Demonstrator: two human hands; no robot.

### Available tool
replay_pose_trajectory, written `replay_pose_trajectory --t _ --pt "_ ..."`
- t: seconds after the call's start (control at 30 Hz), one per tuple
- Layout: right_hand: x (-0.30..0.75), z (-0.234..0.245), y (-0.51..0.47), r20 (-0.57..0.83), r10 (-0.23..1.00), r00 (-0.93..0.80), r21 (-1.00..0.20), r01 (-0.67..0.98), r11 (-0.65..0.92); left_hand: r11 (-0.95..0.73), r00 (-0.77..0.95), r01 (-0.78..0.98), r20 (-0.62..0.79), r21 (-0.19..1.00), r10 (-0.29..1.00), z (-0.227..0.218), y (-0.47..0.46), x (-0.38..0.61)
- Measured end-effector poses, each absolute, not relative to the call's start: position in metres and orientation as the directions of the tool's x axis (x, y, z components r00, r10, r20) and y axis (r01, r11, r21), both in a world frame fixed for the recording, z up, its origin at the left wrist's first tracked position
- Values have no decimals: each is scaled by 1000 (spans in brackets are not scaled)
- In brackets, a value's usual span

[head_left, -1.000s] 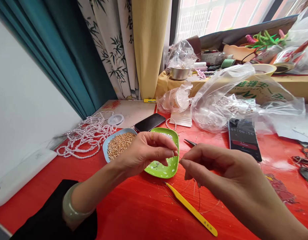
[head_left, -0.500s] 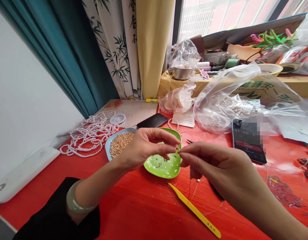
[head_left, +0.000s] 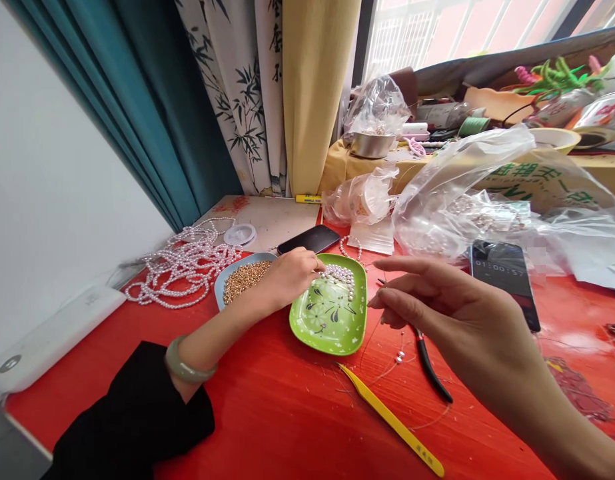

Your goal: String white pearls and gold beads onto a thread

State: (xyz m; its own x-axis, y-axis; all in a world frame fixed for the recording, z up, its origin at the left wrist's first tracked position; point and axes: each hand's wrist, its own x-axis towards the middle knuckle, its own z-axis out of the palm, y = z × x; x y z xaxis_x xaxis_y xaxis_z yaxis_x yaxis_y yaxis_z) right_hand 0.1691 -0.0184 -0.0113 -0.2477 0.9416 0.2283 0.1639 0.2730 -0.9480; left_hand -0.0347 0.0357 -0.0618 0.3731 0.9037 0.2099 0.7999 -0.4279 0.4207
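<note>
Small, round white beads [head_left: 341, 273] gleam inside the patterned green dish [head_left: 302, 320]

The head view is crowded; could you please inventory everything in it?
Table: 1, red, foreground
Tray: 1, green, centre
White beads: many, white, in tray
Dish: 1, blue, left of tray
Gold beads: many, gold, in dish
Bead strands: count unclear, pale pink, table's left
Tweezers: 1, yellow, front
Pliers: 1, black-handled, right of tray
Loose beads: a few, pale, left of pliers
Blank phone: 1, black, behind tray
Timer phone: 1, black, right
Plastic bags: several, clear, back right
Ledge clutter: many, mixed, upper right
Curtains: several, teal, white, yellow, upper left
Window: 1, pale, top right
Long box: 1, white, left
Left hand: 1, black-sleeved, at white beads
Right hand: 1, bare-armed, right of tray
</note>
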Motion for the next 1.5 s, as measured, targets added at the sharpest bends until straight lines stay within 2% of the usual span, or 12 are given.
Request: replay_pose_trajectory --t 0.2,0.4,0.63,1.13,1.33,1.5 --pt "169 -10 -21 255 937 -239 -932 197 304 -483 461 861 155 160 874 -75 42 -27" --pt "170 -9 -21 236 943 -235 -934 213 287 -488 473 870 164 64 866 -79 45 -26" --pt "168 -5 -22 212 942 -260 -941 206 268 -467 443 880 209 84 872 -79 46 -27" --pt "169 -6 -21 201 938 -283 -946 194 261 -466 448 883 188 60 874 -78 43 -17" --pt "167 -6 -21 188 945 -266 -948 203 245 -457 428 876 186 154 884 -80 45 -20" --pt "167 -5 -23 178 946 -271 -951 199 236 -413 364 840 199 351 910 -79 45 -23"
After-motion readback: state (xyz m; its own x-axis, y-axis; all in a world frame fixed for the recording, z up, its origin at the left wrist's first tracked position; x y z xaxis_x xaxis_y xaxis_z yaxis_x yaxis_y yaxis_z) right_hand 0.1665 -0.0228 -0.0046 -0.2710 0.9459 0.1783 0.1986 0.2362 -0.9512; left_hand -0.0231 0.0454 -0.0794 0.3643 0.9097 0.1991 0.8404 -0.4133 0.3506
